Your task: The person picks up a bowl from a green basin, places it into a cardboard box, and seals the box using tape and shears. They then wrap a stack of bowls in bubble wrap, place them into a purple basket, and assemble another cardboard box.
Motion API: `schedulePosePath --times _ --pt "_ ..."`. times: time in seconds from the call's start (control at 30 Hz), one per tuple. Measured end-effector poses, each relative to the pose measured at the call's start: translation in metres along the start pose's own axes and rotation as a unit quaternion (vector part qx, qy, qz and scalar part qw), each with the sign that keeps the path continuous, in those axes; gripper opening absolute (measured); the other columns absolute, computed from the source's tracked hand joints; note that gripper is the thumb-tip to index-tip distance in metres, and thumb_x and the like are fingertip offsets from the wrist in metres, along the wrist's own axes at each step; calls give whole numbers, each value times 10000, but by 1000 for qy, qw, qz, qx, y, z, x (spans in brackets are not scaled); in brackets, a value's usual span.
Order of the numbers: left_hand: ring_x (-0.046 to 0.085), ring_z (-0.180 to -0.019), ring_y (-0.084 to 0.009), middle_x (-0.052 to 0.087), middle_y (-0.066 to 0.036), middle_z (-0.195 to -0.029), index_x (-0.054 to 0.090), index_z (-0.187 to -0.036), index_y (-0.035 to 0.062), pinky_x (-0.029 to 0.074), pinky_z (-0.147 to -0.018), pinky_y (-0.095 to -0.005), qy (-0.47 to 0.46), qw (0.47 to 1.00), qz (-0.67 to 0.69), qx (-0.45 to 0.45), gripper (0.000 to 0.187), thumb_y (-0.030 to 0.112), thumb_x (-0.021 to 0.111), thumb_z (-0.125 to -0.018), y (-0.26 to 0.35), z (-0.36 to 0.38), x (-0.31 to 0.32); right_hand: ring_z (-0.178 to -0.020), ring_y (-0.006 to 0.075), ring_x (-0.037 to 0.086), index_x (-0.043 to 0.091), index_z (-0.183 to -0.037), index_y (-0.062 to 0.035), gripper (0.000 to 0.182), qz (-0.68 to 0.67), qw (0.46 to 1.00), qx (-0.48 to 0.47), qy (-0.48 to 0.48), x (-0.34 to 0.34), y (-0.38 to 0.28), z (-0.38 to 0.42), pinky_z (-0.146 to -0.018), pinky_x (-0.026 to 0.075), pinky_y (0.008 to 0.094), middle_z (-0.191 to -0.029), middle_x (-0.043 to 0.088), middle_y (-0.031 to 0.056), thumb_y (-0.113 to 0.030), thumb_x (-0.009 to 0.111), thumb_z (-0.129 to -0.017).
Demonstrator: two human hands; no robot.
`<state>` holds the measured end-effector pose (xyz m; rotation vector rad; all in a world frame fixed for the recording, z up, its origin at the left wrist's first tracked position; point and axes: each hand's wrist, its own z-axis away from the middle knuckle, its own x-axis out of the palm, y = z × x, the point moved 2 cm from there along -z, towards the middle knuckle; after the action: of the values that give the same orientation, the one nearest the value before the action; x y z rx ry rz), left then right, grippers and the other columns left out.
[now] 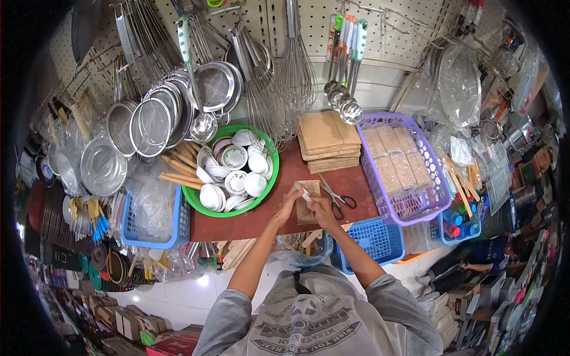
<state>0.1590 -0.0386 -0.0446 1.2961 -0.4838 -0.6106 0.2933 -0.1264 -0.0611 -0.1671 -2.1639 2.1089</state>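
Over the front of the red-brown table (285,169), my left hand (288,203) and my right hand (322,212) meet with fingers closed around a small white tube-like thing (305,193). It has a reddish part near my left fingertips; its exact kind is too small to make out. Beneath my hands lies a flat brown paper piece (307,215), partly covered by them. Black-handled scissors (339,200) rest just right of my right hand, blades pointing away from me. Behind them stands a stack of brown paper envelopes (329,133).
A green basin (190,199) of small white bowls stands left, beside wooden-handled tools (181,166). On the right is a purple basket (442,193) with wrapped packs. Whisks (297,71), strainers (151,124) and ladles (350,111) hang overhead. Another person (496,255) is at far right.
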Motion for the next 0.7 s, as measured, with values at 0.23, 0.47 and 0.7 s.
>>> schedulePosePath --times 0.23,0.47,0.7 --pt "534 -1089 -208 614 -69 -1155 598 -1255 60 295 -1074 -382 -25 992 124 13 627 578 430 -944 -14 -6 4 -601 83 466 522 -752 -45 247 -81 995 -21 -57 -7 -13 -3 -563 383 244 -709 479 3 -210 434 -912" --pt "509 -1065 -255 611 -88 -1018 572 -1286 261 299 -996 -439 105 990 -86 40 528 616 473 -908 3 5 10 -576 72 470 513 -725 -56 274 -149 988 5 -29 -14 13 -6 -542 371 237 -671 464 -19 -205 451 -946" --pt "441 -1126 -268 575 -97 -1115 557 -1252 233 240 -1020 -405 117 986 -114 21 514 604 374 -945 13 15 18 -563 75 438 522 -770 -58 228 -114 988 28 -96 -20 -10 -9 -565 395 229 -685 455 -18 -205 431 -919"
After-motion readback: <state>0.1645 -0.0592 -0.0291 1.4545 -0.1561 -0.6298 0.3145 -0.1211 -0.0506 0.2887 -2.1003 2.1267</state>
